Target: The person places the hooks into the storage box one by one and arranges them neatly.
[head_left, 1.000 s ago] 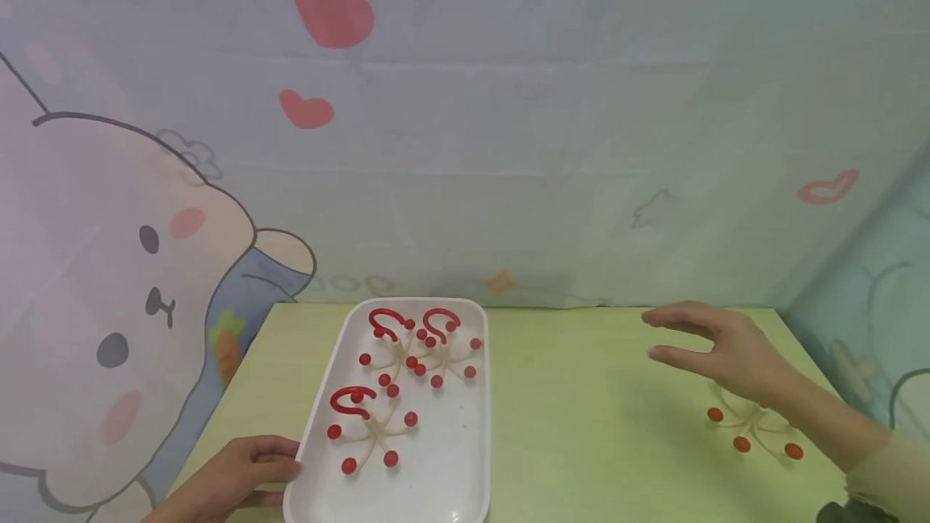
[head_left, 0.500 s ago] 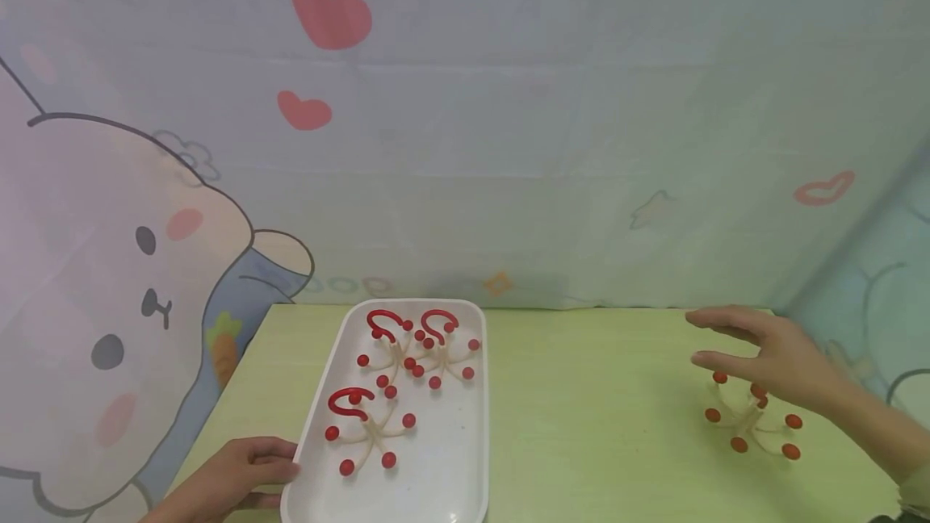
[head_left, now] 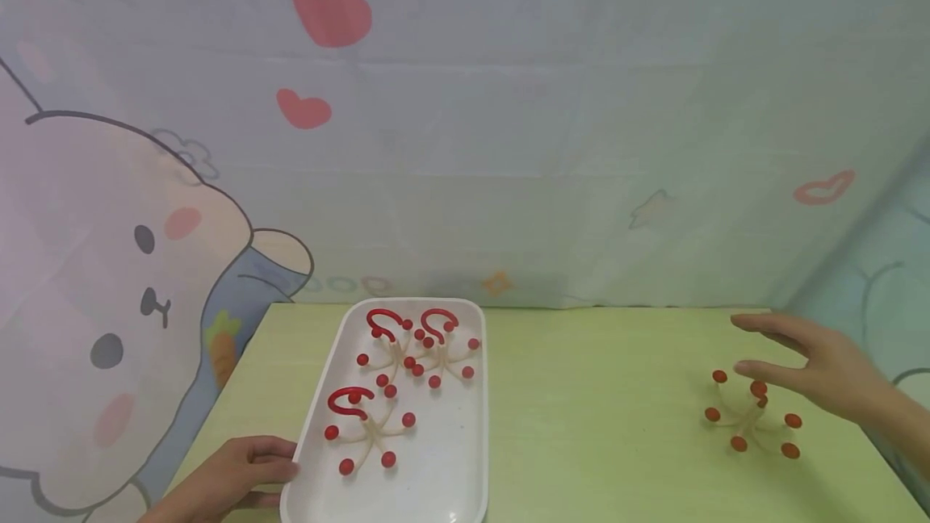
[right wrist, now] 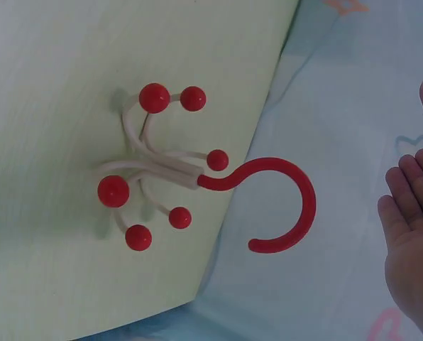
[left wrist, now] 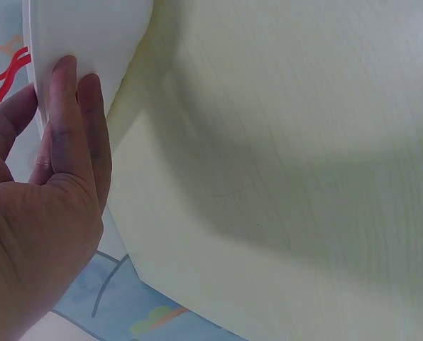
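Note:
My left hand (head_left: 236,474) holds the left side of the white tray (head_left: 465,499); in the left wrist view its thumb tip meets the rim and its fingers lie along the outer wall. Inside the tray are three hanging hooks, each with a red hook top and cream arms tipped with red balls: a near one (head_left: 373,428), a far left one (head_left: 395,352) and a far right one (head_left: 443,356). A similar hook (right wrist: 179,170) stands upright on the table at right. My right hand (head_left: 828,361), thumb and fingers apart, is above it, holding nothing.
The pale green table (head_left: 574,426) runs back to a hanging cloth (head_left: 545,127) printed with hearts and a cartoon animal. Another cloth (head_left: 901,265) hangs along the right side.
My right hand has moved right, coming over the hook on the table, which now shows more fully. My left hand, the tray and the hooks in it stay put.

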Tool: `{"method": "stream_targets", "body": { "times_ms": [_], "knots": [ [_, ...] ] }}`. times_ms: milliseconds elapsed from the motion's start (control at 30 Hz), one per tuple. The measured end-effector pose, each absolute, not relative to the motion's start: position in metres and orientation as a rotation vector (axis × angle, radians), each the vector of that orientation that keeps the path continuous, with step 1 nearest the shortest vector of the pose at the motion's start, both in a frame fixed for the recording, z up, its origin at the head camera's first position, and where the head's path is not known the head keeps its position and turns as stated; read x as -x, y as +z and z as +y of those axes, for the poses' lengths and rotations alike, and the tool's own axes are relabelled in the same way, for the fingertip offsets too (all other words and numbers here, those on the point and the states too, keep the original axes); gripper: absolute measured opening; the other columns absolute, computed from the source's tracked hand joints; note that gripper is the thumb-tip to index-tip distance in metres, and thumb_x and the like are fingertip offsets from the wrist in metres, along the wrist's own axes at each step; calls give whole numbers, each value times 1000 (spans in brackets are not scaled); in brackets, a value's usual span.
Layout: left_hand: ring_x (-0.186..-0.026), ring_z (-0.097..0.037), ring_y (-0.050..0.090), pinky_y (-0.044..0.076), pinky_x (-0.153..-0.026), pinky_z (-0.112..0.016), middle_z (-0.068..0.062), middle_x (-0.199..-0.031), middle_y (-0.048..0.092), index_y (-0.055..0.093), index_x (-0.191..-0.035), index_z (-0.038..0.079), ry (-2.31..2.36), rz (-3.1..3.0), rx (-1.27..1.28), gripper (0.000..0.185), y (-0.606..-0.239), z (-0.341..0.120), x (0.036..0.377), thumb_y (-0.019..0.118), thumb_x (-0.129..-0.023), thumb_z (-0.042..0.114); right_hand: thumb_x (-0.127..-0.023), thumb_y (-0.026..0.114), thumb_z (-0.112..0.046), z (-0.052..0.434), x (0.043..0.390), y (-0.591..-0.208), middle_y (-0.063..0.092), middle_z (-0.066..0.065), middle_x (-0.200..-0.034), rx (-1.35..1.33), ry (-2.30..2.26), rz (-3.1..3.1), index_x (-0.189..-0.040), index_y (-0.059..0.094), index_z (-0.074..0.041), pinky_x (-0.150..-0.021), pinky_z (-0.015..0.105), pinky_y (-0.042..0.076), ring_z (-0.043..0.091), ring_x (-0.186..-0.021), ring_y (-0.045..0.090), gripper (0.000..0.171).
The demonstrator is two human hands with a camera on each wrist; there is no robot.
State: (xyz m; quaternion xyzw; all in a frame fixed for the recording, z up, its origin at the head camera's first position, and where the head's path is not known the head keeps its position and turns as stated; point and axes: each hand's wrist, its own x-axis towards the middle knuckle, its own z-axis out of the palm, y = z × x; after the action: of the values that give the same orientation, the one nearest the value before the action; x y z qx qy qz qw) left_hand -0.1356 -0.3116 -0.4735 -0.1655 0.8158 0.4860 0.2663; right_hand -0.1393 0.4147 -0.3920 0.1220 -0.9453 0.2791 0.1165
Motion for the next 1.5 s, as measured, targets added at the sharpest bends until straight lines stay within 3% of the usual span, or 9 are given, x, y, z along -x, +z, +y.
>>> {"method": "stream_targets", "body": {
  "times_ms": [167, 267, 333, 400, 567, 767, 1367, 1433, 1500],
  "knots": [
    [-99, -35, 72, 66, -91, -50, -14, -120, 72, 62, -136, -10, 1334, 2185, 456, 54, -474, -312, 134, 79, -99, 25, -89, 90, -30, 433, 135, -405, 51, -31, -147, -313, 774, -2792, -150, 62, -18, -95, -7, 23, -36, -122, 27, 68],
    [-99, -33, 71, 66, -91, -50, -14, -120, 73, 63, -135, -10, 1342, 2189, 442, 52, -473, -312, 133, 79, -99, 23, -90, 89, -33, 439, 134, -409, 55, 2, -159, -260, 732, -2849, -153, 58, -11, -120, 32, 40, 4, -152, 40, 74],
    [-99, -32, 71, 66, -91, -50, -14, -121, 73, 64, -135, -10, 1348, 2198, 435, 51, -473, -312, 133, 79, -98, 22, -91, 87, -36, 442, 133, -409, 53, 26, -156, -215, 700, -2893, -155, 55, -8, -112, 62, 42, 40, -150, 43, 77],
    [-99, -31, 71, 66, -92, -49, -14, -122, 73, 64, -135, -9, 1348, 2215, 427, 52, -473, -311, 132, 81, -98, 23, -92, 86, -36, 444, 132, -410, 50, 36, -152, -190, 683, -2918, -156, 53, -5, -96, 74, 42, 62, -135, 43, 79],
    [-99, -30, 70, 67, -92, -48, -14, -121, 73, 64, -136, -9, 1349, 2238, 444, 54, -475, -310, 133, 82, -96, 23, -93, 85, -37, 455, 129, -418, 50, 33, -154, -152, 669, -2921, -157, 52, -7, -99, 68, 42, 39, -153, 35, 79],
    [-99, -30, 71, 66, -92, -48, -15, -122, 72, 64, -135, -9, 1337, 2241, 447, 54, -476, -310, 133, 82, -96, 23, -94, 84, -40, 461, 129, -422, 48, 36, -153, -130, 679, -2953, -158, 48, -3, -95, 75, 42, 63, -134, 42, 82],
    [-101, -29, 71, 67, -88, -47, -18, -118, 74, 63, -135, -12, 1354, 2224, 457, 48, -474, -308, 136, 79, -98, 12, -94, 84, -35, 464, 127, -440, 57, 32, -143, -112, 708, -2920, -143, 61, 0, -92, 71, 45, 59, -125, 47, 64],
    [-100, -29, 71, 67, -88, -47, -18, -117, 74, 63, -134, -12, 1361, 2224, 455, 46, -474, -308, 135, 79, -98, 12, -95, 84, -35, 465, 127, -442, 60, 29, -139, -96, 719, -2902, -140, 64, -1, -100, 51, 53, 46, -123, 56, 60],
    [-100, -28, 71, 67, -88, -47, -18, -117, 75, 64, -134, -11, 1372, 2224, 451, 45, -474, -308, 135, 79, -98, 11, -95, 84, -34, 466, 125, -443, 64, 27, -135, -87, 738, -2883, -136, 67, -3, -96, 23, 53, 15, -120, 63, 55]
  ]
}}
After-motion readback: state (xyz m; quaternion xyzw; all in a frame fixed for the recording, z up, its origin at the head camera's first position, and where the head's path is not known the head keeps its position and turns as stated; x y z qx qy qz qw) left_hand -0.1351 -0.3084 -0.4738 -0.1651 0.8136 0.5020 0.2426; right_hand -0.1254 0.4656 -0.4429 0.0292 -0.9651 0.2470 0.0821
